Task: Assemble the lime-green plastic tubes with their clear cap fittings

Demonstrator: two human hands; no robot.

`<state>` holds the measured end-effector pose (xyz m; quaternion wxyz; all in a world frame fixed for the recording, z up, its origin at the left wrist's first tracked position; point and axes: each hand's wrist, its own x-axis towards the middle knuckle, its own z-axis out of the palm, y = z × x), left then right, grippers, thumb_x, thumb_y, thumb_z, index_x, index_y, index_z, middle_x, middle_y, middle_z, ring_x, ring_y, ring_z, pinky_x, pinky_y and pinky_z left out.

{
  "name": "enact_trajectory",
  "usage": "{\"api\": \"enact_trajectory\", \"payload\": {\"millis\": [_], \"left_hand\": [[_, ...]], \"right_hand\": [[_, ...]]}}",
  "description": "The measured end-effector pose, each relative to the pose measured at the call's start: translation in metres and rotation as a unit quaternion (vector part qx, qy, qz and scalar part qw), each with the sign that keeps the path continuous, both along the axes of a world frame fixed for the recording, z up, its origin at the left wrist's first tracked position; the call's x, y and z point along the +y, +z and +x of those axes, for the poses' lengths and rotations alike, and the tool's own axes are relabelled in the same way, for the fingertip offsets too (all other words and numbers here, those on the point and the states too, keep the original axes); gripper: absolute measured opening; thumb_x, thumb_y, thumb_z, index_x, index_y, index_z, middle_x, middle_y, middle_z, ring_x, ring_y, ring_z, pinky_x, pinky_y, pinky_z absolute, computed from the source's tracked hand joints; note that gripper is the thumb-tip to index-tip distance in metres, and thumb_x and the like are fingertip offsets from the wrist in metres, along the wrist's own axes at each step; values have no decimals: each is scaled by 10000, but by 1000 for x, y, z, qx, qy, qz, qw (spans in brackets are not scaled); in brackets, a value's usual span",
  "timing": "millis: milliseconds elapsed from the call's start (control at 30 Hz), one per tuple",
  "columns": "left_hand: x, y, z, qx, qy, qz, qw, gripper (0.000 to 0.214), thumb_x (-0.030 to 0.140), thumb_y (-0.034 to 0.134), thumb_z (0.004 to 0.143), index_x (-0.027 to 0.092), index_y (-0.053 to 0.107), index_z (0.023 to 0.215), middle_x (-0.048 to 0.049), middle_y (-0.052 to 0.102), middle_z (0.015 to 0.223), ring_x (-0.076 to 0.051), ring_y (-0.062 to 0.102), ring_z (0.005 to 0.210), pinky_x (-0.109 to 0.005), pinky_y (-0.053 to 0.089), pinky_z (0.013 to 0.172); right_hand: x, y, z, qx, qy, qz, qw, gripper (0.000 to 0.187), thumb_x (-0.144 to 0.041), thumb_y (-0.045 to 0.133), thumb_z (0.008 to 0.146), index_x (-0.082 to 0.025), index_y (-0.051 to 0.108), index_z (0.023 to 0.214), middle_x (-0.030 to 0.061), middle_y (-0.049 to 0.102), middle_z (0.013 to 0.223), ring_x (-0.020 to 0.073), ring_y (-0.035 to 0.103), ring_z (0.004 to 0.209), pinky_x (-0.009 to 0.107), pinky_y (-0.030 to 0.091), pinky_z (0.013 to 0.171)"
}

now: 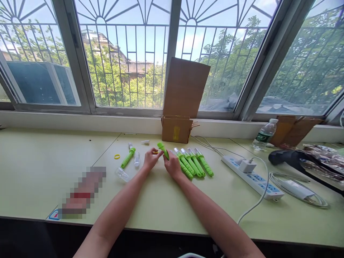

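Note:
My right hand point(172, 163) is closed round a bright green ribbed plastic handle point(162, 146), its wider end tilted up and to the left. Beside it, my left hand point(151, 158) pinches a small yellow ring point(155, 152) close to the handle. Just right of my right hand, several green handles with clear tops point(203, 163) lie side by side. To the left of my hands lies another green handle point(128, 158), with a clear tube point(137, 159), a larger clear plastic cup point(123, 174) and a loose yellow ring point(116, 156) around it. Behind is a small white piece point(145, 142).
An open cardboard box point(177, 129) stands by the window. On the right are a white power strip point(254, 179), a coiled cable with adapter point(298, 189), a water bottle point(264, 135) and a black object point(290, 157). A pixelated patch covers the left front.

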<state>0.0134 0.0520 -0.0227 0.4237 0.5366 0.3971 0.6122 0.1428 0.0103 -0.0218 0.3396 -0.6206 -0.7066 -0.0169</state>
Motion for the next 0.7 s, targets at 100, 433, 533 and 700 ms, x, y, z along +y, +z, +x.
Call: {"api": "enact_trajectory", "payload": {"millis": [100, 433, 533, 700], "left_hand": [[0, -6, 3, 61, -43, 32, 997, 364, 489, 747, 665, 178, 559, 667, -31, 630, 688, -169, 656, 638, -249, 520, 510], [3, -8, -7, 86, 21, -13, 996, 323, 450, 696, 724, 186, 529, 645, -7, 575, 573, -128, 551, 439, -224, 387, 437], [-3, 1, -8, 189, 39, -8, 981, 257, 383, 705, 734, 193, 552, 653, -33, 598, 604, -178, 623, 594, -262, 453, 584], [-25, 22, 1, 620, 29, -12, 784, 214, 353, 562, 840, 160, 637, 894, -140, 682, 957, -284, 648, 976, -371, 480, 840]], "right_hand": [[3, 0, 2, 22, 1, -9, 1000, 288, -277, 402, 954, -164, 572, 1156, 106, 669, 1040, 221, 602, 956, 269, 397, 789], [3, -1, 1, 22, 13, -23, 999, 294, -258, 456, 920, -167, 590, 1166, 93, 680, 1044, 216, 609, 947, 262, 395, 783], [5, -3, 2, 36, 7, -15, 999, 311, -257, 474, 909, -164, 586, 1184, 96, 686, 1028, 221, 615, 935, 266, 402, 775], [8, -7, 3, 52, 8, 12, 999, 300, -247, 497, 889, -163, 607, 1155, 103, 690, 994, 228, 621, 908, 274, 415, 755]]}}
